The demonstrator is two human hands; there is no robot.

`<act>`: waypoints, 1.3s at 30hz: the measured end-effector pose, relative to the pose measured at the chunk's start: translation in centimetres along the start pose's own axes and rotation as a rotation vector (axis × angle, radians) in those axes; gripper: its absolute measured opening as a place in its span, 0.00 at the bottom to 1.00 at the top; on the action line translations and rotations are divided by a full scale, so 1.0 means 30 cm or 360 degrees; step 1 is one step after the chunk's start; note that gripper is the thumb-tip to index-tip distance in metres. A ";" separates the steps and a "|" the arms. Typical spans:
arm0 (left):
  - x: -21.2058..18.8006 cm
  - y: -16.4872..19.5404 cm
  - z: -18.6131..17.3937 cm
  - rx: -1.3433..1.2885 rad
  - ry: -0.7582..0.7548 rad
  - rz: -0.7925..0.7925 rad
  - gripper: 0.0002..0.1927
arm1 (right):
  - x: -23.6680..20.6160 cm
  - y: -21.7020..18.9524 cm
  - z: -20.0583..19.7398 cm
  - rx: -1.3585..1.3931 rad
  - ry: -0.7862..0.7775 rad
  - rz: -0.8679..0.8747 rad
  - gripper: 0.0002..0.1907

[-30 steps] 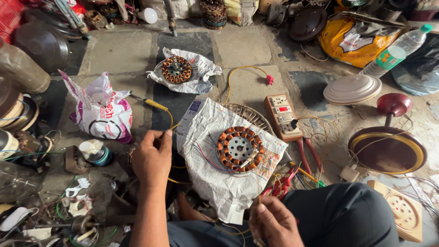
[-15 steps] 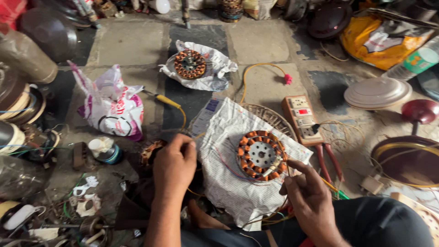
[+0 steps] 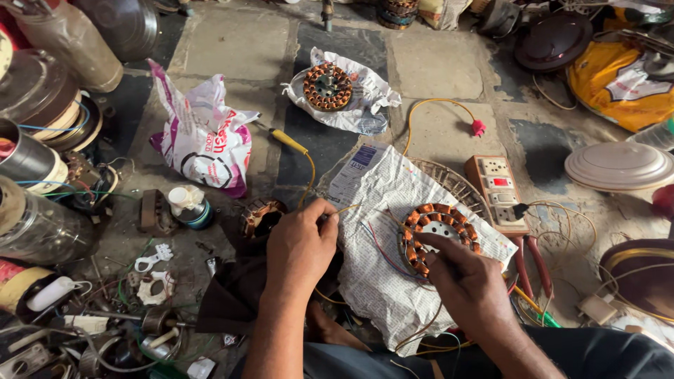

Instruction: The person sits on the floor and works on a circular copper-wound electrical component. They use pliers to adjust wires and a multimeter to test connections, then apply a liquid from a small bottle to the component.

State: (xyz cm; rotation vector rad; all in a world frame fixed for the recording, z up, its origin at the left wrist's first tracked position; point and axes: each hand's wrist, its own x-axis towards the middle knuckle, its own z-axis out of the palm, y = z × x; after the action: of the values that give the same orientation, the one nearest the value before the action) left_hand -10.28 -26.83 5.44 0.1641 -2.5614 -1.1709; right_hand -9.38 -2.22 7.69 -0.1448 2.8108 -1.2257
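A copper-wound fan stator (image 3: 439,235) lies on a sheet of newspaper (image 3: 382,260) in front of me. My right hand (image 3: 463,281) rests on its near edge, the index finger touching the windings. My left hand (image 3: 302,245) is closed on a thin yellow wire (image 3: 347,208) that runs toward the stator. Red and blue lead wires (image 3: 382,253) trail from the stator across the paper. A second copper-wound stator (image 3: 327,86) sits on crumpled paper farther off on the stone floor.
A switch-and-socket board (image 3: 497,189) with a red plug lead lies right of the stator. A white and pink plastic bag (image 3: 203,140) stands to the left. Metal fan housings, cans and scrap parts crowd the left side; fan covers (image 3: 618,166) lie at right.
My right hand moved from my lap up onto the stator. My left hand shifted right to the paper's edge and took the yellow wire. The view tilted down and closer.
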 end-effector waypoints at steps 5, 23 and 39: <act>-0.003 -0.004 -0.003 -0.0057 -0.0113 -0.0073 0.05 | -0.004 0.019 0.011 0.0072 -0.0027 -0.0075 0.17; -0.016 -0.043 0.031 0.0229 -0.0231 -0.0314 0.07 | 0.008 0.021 0.029 -0.0120 -0.0097 0.0089 0.18; -0.010 -0.047 0.039 0.0342 -0.0210 -0.0329 0.06 | 0.012 0.024 0.030 -0.0147 -0.0125 0.0117 0.18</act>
State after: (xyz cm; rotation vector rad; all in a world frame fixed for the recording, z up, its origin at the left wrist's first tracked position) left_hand -10.41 -26.85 3.60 0.4230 -2.8405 -1.0004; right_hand -9.70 -2.45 6.54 -0.0912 2.7790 -1.0523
